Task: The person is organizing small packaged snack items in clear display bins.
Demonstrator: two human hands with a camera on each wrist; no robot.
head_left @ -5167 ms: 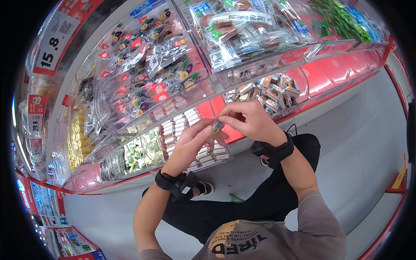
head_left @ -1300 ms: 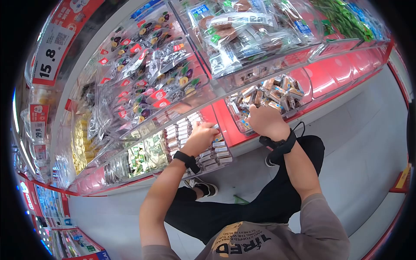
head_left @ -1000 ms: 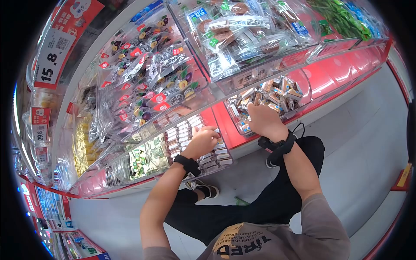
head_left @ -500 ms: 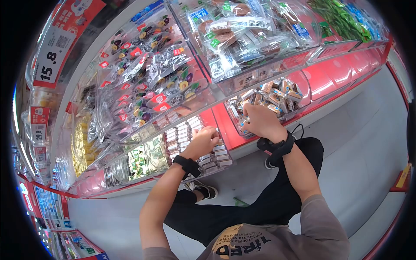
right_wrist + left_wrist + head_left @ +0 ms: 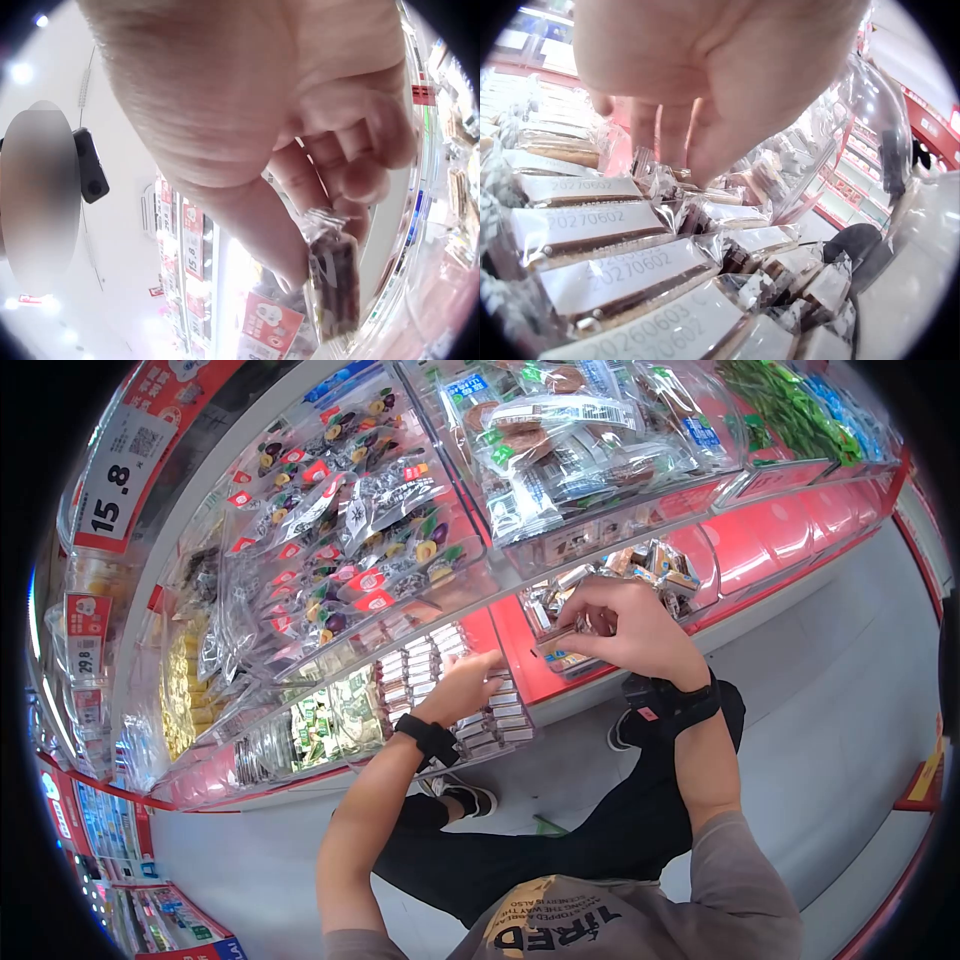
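My right hand is over the front of the right clear bin, its thumb and fingers pinching a small wrapped snack bar. The bar is dark brown in clear, crinkled plastic and hangs end-down in the right wrist view. My left hand rests over the left bin of neatly lined-up wrapped snack bars, which have white date-printed labels. Its fingers reach down, fairly straight, to the far bars in the left wrist view, and the palm hides part of the rows. Loose wrapped bars lie jumbled in the right bin.
A red strip separates the two lower bins. Above them an upper shelf juts out with bagged snacks and prune-printed packets. Green-wrapped packets stand left of the left bin. My knees and the grey floor are below.
Over the last half second my right hand has turned and lifted from among the loose bars, and a pinched bar now shows. Earlier both hands held one wrapped bar together. My left hand barely moves lately.
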